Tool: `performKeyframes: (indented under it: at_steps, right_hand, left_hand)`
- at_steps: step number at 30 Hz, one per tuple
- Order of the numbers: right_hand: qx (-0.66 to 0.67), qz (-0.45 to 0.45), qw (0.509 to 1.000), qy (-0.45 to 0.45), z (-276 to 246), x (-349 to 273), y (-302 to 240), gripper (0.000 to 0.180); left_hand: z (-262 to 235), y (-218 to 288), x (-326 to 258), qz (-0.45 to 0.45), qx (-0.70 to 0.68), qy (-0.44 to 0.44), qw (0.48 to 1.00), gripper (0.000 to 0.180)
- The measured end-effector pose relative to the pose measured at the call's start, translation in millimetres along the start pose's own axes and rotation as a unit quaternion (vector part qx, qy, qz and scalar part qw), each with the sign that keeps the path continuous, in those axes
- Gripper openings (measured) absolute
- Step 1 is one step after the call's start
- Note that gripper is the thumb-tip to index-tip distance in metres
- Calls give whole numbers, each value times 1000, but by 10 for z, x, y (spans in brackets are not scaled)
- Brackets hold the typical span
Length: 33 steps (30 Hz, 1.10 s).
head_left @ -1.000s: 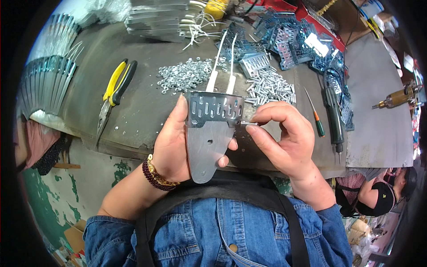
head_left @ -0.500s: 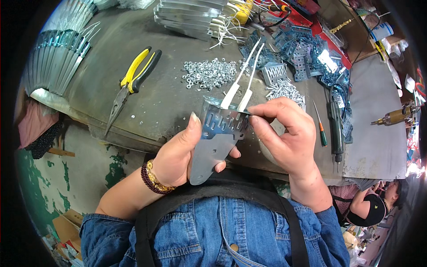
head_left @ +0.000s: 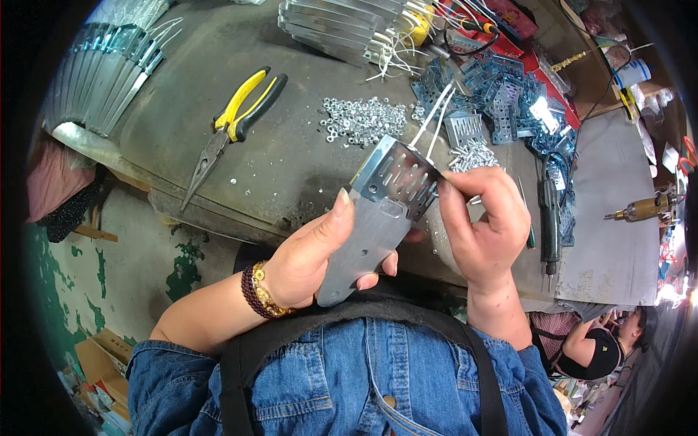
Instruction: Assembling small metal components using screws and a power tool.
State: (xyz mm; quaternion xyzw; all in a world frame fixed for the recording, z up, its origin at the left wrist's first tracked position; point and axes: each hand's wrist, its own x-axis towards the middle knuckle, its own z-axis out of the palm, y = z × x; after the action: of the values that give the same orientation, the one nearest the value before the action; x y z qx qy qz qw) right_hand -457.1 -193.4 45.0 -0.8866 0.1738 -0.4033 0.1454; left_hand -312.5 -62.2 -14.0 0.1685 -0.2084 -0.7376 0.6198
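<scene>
Right hand (head_left: 486,231) fingertips pinched at the metal bracket (head_left: 378,214) top edge; whatever they grip is hidden. Left hand (head_left: 313,254) clamps the bracket from below, above the workbench (head_left: 291,167) edge. Grey, slotted, 2 white wires (head_left: 435,120) sticking out.

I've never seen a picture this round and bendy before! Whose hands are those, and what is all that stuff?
The camera sits on a person's head and looks down, so edges bend. The left hand holds a grey metal plate with slots. The right hand pinches its top edge, where two white wires stick out. On the dark workbench lie yellow-handled pliers, a pile of small silver nuts, blue metal pieces and stacked metal plates.
</scene>
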Motion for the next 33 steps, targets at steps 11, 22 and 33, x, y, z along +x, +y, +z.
performKeyframes:
  at_steps: [11,22,33]
  right_hand:
    - [162,23,986,-31,38,-137,-69,22]
    - [48,-217,974,-33,256,-69,22,27]
    - [-23,-206,876,-436,552,921,-98,30]
  left_hand:
    - [-34,37,-28,25,-54,-14,998,72]
    - [-164,27,-196,33,-65,2,997,68]
    - [-490,468,-1248,239,-119,55,962,82]
